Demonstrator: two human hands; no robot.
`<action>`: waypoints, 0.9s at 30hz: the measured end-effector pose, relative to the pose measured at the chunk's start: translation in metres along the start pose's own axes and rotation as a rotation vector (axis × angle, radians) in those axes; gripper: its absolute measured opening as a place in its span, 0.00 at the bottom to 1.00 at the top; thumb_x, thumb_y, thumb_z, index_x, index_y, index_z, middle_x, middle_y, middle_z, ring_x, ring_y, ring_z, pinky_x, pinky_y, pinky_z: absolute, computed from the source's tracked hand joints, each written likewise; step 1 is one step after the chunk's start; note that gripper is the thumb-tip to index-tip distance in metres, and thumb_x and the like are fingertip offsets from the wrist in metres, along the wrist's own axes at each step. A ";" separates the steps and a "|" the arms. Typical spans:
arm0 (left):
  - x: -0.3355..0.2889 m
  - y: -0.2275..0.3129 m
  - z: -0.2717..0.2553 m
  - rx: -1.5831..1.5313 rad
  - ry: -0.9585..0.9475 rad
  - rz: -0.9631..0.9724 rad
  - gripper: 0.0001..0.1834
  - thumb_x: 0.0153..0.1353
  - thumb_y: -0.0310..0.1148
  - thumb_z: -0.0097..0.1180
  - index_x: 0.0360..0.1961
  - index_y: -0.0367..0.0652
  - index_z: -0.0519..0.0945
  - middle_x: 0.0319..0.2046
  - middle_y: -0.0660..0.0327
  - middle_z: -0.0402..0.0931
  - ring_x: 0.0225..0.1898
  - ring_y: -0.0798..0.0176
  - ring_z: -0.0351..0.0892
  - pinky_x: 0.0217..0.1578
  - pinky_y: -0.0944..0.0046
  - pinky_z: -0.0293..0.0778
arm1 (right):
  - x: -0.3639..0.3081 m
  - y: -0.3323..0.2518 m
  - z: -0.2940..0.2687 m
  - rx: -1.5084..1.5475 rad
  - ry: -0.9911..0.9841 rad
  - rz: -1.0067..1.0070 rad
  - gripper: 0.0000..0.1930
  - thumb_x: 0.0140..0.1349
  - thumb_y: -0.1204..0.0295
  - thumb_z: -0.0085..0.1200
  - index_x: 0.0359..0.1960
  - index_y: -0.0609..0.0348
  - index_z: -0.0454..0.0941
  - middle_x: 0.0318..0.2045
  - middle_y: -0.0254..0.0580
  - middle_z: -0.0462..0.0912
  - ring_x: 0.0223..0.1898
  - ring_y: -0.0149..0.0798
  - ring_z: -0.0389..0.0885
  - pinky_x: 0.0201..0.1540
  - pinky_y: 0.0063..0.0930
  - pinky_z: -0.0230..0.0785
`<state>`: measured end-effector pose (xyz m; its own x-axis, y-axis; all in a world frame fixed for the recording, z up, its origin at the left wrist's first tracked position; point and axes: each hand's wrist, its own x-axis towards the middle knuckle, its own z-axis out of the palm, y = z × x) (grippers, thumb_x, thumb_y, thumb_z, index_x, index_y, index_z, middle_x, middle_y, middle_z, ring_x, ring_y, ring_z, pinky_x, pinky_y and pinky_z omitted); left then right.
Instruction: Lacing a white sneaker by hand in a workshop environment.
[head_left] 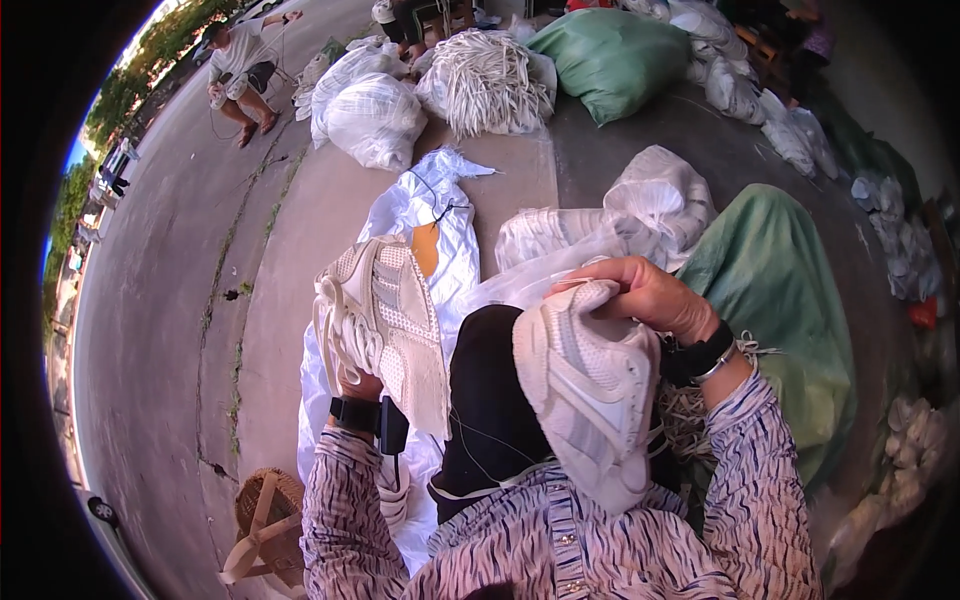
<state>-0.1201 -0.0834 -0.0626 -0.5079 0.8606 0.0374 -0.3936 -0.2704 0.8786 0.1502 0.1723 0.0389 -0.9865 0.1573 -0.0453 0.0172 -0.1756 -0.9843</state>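
My left hand (362, 387) is mostly hidden behind a white shoe upper (405, 345) with laces threaded through its front, and holds it up on the left. It has no sole. On the right, my right hand (650, 297) grips a second white shoe upper (590, 385) by its edge, fingers partly tucked inside the opening. No laces show in this one; its eyelets run along one side. It hangs over my lap, on dark cloth (485, 400). The two uppers are apart. Both my wrists carry black bands.
A white sheet-like sack (465, 250) lies ahead, beside a translucent bag (655, 205) of pale pieces. At my right stands a green sack (775, 290); loose laces (685, 415) lie by it. A woven stool (270, 510) is at lower left. Stuffed bags (375, 120) and a seated person (245, 70) are farther off.
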 end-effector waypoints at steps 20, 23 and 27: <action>0.029 0.004 0.071 0.533 -0.311 -0.626 0.24 0.65 0.43 0.44 0.57 0.41 0.68 0.47 0.59 0.72 0.46 0.63 0.72 0.47 0.62 0.70 | 0.047 0.027 -0.006 -0.722 0.345 0.247 0.08 0.53 0.76 0.51 0.34 0.63 0.78 0.21 0.42 0.79 0.20 0.34 0.78 0.22 0.29 0.70; 0.030 0.008 0.082 0.656 -0.018 -0.357 0.29 0.64 0.50 0.42 0.59 0.41 0.66 0.51 0.57 0.71 0.51 0.57 0.70 0.52 0.55 0.64 | 0.054 0.019 0.000 -0.943 0.275 0.254 0.07 0.52 0.77 0.50 0.32 0.64 0.77 0.20 0.49 0.78 0.17 0.40 0.78 0.16 0.34 0.68; 0.057 0.002 0.111 0.462 0.027 -0.467 0.37 0.61 0.62 0.38 0.60 0.44 0.66 0.53 0.53 0.69 0.56 0.56 0.66 0.54 0.54 0.61 | 0.062 0.018 0.008 -1.143 0.263 0.158 0.08 0.52 0.75 0.51 0.33 0.64 0.78 0.21 0.53 0.78 0.22 0.44 0.80 0.22 0.34 0.70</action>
<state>-0.0646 0.0133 -0.0059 -0.3842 0.8299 -0.4044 -0.2109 0.3475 0.9136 0.0876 0.1712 0.0194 -0.8989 0.4303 -0.0821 0.4031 0.7391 -0.5396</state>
